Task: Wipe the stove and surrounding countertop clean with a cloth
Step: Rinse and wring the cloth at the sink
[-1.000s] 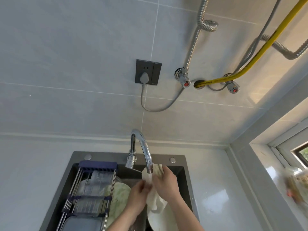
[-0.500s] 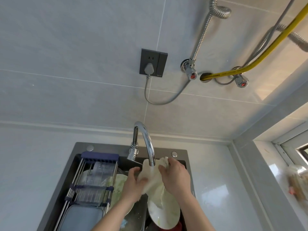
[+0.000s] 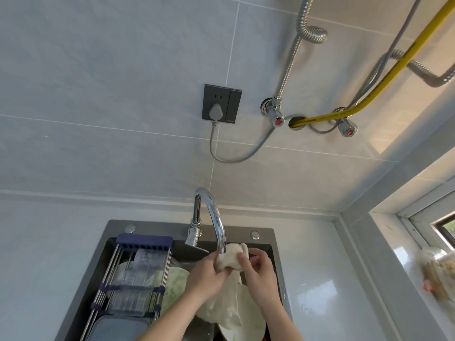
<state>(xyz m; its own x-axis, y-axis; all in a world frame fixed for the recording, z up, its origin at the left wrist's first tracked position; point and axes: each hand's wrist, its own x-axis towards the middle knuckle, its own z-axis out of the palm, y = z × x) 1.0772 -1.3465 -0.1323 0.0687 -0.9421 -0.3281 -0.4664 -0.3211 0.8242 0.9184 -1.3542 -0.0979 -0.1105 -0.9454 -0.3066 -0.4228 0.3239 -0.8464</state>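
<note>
Both hands, left hand [image 3: 205, 275] and right hand [image 3: 258, 273], grip a bunched, pale cloth [image 3: 230, 260] right under the faucet [image 3: 214, 217] spout; its loose tail hangs below, and any water stream is hard to make out.

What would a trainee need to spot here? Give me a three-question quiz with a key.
1. True or false: both hands grip the cloth under the faucet.
2. What is plugged into the wall socket? A) grey plug B) yellow hose C) nothing
3. On which side of the sink does the drying rack sit?

Key: 1. True; left hand and right hand hold it. 2. A. 3. Left.
</note>
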